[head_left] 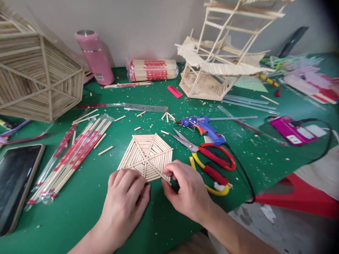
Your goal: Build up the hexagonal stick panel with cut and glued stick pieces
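A hexagonal panel of wooden sticks (147, 155) lies flat on the green table in front of me, its spokes meeting in the middle. My left hand (124, 201) holds the panel's lower left edge with curled fingers. At the lower right corner, my right hand (185, 188) pinches the panel's edge between thumb and forefinger, near the end of a spoke. Just right of the panel lie scissors (189, 143) with red and yellow handles, blades partly apart. A blue hot glue gun (202, 125) rests behind them, a glue stick in its rear.
A large stick structure (50, 84) stands left, a stick frame (212, 67) at the back right. Around lie wrapped chopsticks (76, 155), a phone (19, 183), a pink bottle (95, 58), a chopstick bundle (152, 70) and a purple box (293, 130). A black cord (242, 176) runs right.
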The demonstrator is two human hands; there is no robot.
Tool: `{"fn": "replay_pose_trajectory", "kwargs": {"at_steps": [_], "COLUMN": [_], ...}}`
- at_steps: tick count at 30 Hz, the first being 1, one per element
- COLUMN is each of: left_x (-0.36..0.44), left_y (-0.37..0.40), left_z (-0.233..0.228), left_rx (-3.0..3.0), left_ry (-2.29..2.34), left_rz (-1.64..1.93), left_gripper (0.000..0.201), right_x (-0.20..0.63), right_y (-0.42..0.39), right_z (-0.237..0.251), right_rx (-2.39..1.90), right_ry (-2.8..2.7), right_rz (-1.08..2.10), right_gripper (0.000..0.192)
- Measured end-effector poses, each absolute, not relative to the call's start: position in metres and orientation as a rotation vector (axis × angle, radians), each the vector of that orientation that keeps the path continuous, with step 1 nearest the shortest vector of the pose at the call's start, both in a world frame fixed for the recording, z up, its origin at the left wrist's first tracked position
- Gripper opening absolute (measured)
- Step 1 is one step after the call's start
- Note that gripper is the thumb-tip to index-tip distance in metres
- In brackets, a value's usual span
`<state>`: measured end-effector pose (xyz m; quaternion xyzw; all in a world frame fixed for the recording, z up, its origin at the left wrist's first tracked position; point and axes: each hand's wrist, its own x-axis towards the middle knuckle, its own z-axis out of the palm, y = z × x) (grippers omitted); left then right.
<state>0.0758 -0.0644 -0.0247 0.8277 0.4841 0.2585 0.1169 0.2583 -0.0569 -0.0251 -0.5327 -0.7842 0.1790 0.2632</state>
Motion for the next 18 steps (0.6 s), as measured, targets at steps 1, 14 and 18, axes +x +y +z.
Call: {"fn": "replay_pose_trajectory", "kwargs": {"at_steps": [1,14,18], "left_x": [0.074,0.07,0.071], "left_y": [-0.066,-0.077,-0.077], "left_z": [-0.025,-0.033,-0.032], "left_rx": [2.425,2.697,2.712], "left_ry": [1.397,1.34,1.345], "left_rz": [0.769,0.72,0.711], "left_gripper": [0.008,0.021,0.021], "right_x": [0.258,0.259,0.259], "right_y": [-0.057,-0.058,-0.058], "right_z": [-0.025,-0.027,-0.027], "right_rx": [-1.441,-1.43,-1.426], "right_ry": [-2.119,-2.119,-2.124], "right_rz": [0.483,0.506,0.5], "right_gripper": [0.016,0.018,0.018]}}
